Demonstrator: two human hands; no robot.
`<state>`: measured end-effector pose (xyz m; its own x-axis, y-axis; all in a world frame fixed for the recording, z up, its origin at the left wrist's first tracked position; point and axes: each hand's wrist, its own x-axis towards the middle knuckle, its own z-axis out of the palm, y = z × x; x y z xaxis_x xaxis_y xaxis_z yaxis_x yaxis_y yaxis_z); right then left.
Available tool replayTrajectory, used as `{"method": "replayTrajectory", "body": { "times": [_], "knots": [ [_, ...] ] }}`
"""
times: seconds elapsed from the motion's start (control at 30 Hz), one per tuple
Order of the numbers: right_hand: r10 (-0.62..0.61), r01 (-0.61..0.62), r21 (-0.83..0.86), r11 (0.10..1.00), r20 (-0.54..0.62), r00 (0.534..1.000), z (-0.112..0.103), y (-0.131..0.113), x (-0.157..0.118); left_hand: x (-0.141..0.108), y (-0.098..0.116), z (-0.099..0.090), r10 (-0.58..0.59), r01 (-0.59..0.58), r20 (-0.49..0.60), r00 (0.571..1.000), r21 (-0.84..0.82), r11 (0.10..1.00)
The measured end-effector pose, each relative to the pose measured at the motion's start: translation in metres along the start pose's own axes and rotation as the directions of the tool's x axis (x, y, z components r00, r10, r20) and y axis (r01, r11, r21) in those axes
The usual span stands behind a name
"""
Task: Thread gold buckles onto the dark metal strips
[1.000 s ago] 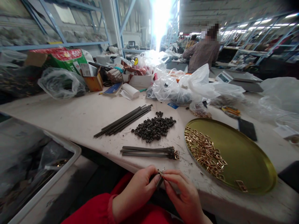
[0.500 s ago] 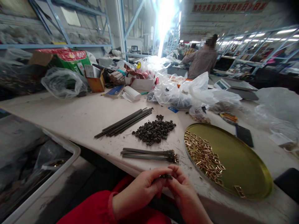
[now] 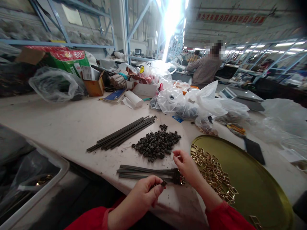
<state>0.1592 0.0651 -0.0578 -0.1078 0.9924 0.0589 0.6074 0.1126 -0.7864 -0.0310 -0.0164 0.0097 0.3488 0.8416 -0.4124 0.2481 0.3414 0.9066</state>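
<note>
Right hand (image 3: 188,167) (now apart) near loops (image 3: 157,144)

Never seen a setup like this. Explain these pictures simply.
There is no machine: a person works bare-handed, and every picture comes from one camera worn on their head. On the table lie dark strips, a heap of small dark loops and a smaller bundle of strips. To the right, a tray holds gold-coloured frames. The left hand has its grip on a small dark piece, mostly hidden. The right hand is beside the heap; nothing shows in it.
</note>
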Motion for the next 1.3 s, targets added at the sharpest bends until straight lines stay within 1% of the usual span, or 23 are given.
{"method": "replayTrajectory", "body": {
  "times": [0.07, 0.13, 0.2, 0.3, 0.4, 0.43, 0.47, 0.5, 0.53, 0.57, 0.6, 0.63, 0.67, 0.7, 0.77, 0.83, 0.9, 0.97, 1.03, 1.07, 1.1, 1.17, 1.3],
  "knots": [
    [-0.024, 0.023, -0.102, 0.995, -0.006, 1.000, 0.008, 0.008, 0.020, 0.004, 0.000, -0.002, -0.007, 0.007, -0.010, 1.000, 0.016, 1.000],
    [-0.027, 0.027, -0.148, 0.989, -0.002, 1.000, 0.016, 0.010, 0.030, 0.007, -0.002, -0.004, -0.013, 0.014, -0.017, 1.000, 0.030, 0.999],
    [-0.031, 0.032, -0.182, 0.983, 0.010, 0.999, 0.019, 0.010, 0.034, 0.010, -0.006, -0.007, -0.021, 0.022, -0.028, 0.999, 0.044, 0.999],
    [-0.029, 0.031, -0.180, 0.983, 0.018, 0.999, 0.013, 0.008, 0.034, 0.014, -0.012, -0.010, -0.027, 0.030, -0.052, 0.998, 0.057, 0.998],
    [-0.023, 0.024, -0.138, 0.990, 0.012, 1.000, 0.001, 0.003, 0.026, 0.016, -0.015, -0.011, -0.013, 0.019, -0.079, 0.997, 0.072, 0.997],
    [-0.010, 0.012, -0.097, 0.995, 0.019, 1.000, -0.003, -0.001, 0.020, 0.017, -0.014, -0.011, -0.010, 0.017, -0.086, 0.996, 0.081, 0.997],
    [0.020, -0.020, -0.002, 1.000, 0.038, 0.999, -0.006, -0.006, 0.012, 0.017, -0.013, -0.011, -0.005, 0.014, -0.094, 0.996, 0.090, 0.996],
    [0.063, -0.072, 0.140, 0.988, 0.066, 0.996, -0.008, -0.012, 0.003, 0.018, -0.011, -0.011, 0.003, 0.007, -0.104, 0.995, 0.098, 0.995],
    [0.117, -0.150, 0.342, 0.928, 0.115, 0.986, -0.008, -0.018, -0.007, 0.019, -0.008, -0.011, 0.017, -0.005, -0.116, 0.993, 0.110, 0.994],
    [0.163, -0.229, 0.538, 0.811, 0.167, 0.972, -0.007, -0.025, -0.018, 0.019, -0.005, -0.010, 0.035, -0.019, -0.126, 0.991, 0.126, 0.992],
    [0.194, -0.286, 0.686, 0.669, 0.211, 0.958, -0.005, -0.033, -0.029, 0.020, -0.002, -0.010, 0.056, -0.035, -0.139, 0.989, 0.146, 0.989],
    [0.212, -0.321, 0.780, 0.537, 0.244, 0.946, -0.002, -0.040, -0.039, 0.019, 0.001, -0.009, 0.076, -0.050, -0.153, 0.985, 0.170, 0.984],
    [0.225, -0.331, 0.829, 0.450, 0.254, 0.941, 0.002, -0.047, -0.048, 0.019, 0.004, -0.007, 0.093, -0.061, -0.161, 0.982, 0.193, 0.979],
    [0.236, -0.330, 0.857, 0.395, 0.253, 0.938, 0.006, -0.053, -0.055, 0.017, 0.006, -0.006, 0.107, -0.069, -0.165, 0.980, 0.217, 0.974],
    [0.255, -0.306, 0.883, 0.355, 0.224, 0.941, 0.014, -0.062, -0.066, 0.013, 0.009, -0.001, 0.131, -0.086, -0.164, 0.978, 0.256, 0.963],
    [0.267, -0.266, 0.888, 0.374, 0.171, 0.948, 0.019, -0.067, -0.073, 0.008, 0.010, 0.003, 0.163, -0.109, -0.158, 0.974, 0.304, 0.946],
    [0.261, -0.220, 0.867, 0.448, 0.109, 0.959, 0.021, -0.068, -0.078, 0.002, 0.010, 0.007, 0.202, -0.131, -0.164, 0.966, 0.362, 0.923],
    [0.215, -0.148, 0.791, 0.593, 0.021, 0.976, 0.019, -0.066, -0.083, -0.002, 0.011, 0.009, 0.235, -0.147, -0.173, 0.957, 0.410, 0.900],
    [0.124, -0.049, 0.639, 0.767, -0.072, 0.990, 0.014, -0.064, -0.088, -0.006, 0.011, 0.011, 0.247, -0.146, -0.175, 0.953, 0.450, 0.881],
    [0.073, -0.006, 0.554, 0.833, -0.100, 0.992, 0.012, -0.063, -0.091, -0.007, 0.011, 0.011, 0.247, -0.140, -0.173, 0.954, 0.470, 0.871],
    [0.032, 0.025, 0.482, 0.876, -0.109, 0.994, 0.009, -0.062, -0.094, -0.009, 0.011, 0.012, 0.243, -0.131, -0.171, 0.955, 0.492, 0.861],
    [-0.017, 0.051, 0.404, 0.913, -0.086, 0.996, 0.006, -0.060, -0.098, -0.012, 0.010, 0.013, 0.234, -0.114, -0.164, 0.958, 0.532, 0.839],
    [-0.054, 0.059, 0.368, 0.928, -0.023, 0.998, 0.002, -0.059, -0.100, -0.017, 0.007, 0.016, 0.220, -0.107, -0.139, 0.966, 0.560, 0.822]
  ]
}}
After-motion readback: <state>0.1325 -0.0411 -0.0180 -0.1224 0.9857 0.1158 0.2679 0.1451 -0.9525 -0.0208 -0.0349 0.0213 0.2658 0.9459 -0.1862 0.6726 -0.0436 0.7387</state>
